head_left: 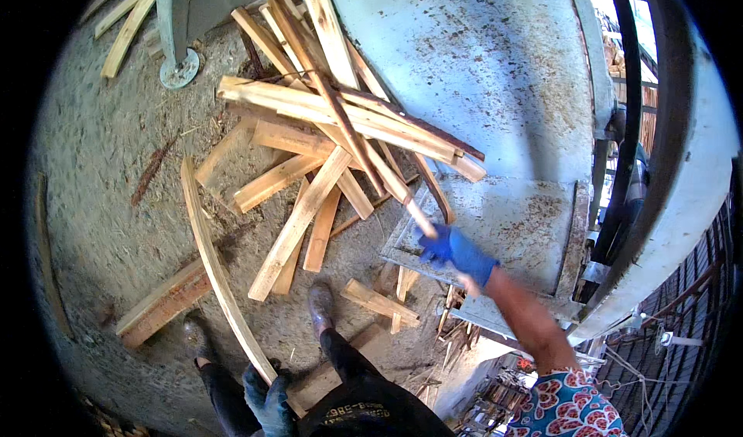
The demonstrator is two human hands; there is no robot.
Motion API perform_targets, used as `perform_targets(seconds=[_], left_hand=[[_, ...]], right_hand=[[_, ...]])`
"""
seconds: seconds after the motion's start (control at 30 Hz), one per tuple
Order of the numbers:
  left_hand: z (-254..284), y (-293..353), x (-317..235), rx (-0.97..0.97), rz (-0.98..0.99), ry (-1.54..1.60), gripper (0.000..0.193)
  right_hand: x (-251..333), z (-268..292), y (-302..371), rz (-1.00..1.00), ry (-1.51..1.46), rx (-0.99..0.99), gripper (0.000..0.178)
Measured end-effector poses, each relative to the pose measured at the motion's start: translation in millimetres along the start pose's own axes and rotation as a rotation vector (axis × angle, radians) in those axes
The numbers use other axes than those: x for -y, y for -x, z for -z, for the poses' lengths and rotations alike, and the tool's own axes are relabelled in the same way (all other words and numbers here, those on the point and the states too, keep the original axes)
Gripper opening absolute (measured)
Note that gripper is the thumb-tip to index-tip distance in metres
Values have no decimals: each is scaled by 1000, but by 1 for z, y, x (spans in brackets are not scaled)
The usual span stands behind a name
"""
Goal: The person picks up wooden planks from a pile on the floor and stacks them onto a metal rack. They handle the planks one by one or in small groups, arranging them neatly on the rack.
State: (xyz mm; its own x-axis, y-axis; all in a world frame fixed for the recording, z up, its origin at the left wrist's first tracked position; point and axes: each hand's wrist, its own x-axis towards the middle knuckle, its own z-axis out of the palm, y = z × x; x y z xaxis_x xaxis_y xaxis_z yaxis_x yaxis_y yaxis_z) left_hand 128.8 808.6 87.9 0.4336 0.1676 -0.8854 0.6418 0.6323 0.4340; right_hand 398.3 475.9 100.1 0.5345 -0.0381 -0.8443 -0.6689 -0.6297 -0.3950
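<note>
My left hand (267,402), in a worn blue-grey glove, is low in the view, its fingers closed around the near end of a long, slightly curved wood strip (220,282). That strip slants away to the far left across the ground. Off to the right, my right hand (457,253) wears a bright blue glove and grips the near end of a narrow wood stick (418,214). The stick's other end runs into a loose heap of cut wood pieces (317,119), where its far part is hard to trace. A metal surface (495,73) lies beside the heap.
A thick wood beam (164,301) lies on the rough ground at left, near my boots (321,305). Short offcuts (379,301) lie near the metal edge. A metal leg with a round foot (180,69) stands at far left. Machine framing (673,205) rises at right.
</note>
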Motion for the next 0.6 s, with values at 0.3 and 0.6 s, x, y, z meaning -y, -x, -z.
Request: perform_targets(seconds=[0.3, 0.6], left_hand=[[9, 0, -13, -12, -25, 29, 23], [38, -33, 34, 305, 563, 892, 22]], right_hand=[[-290, -15, 363, -393, 553, -114, 40], [-141, -43, 138, 214, 635, -48, 46]])
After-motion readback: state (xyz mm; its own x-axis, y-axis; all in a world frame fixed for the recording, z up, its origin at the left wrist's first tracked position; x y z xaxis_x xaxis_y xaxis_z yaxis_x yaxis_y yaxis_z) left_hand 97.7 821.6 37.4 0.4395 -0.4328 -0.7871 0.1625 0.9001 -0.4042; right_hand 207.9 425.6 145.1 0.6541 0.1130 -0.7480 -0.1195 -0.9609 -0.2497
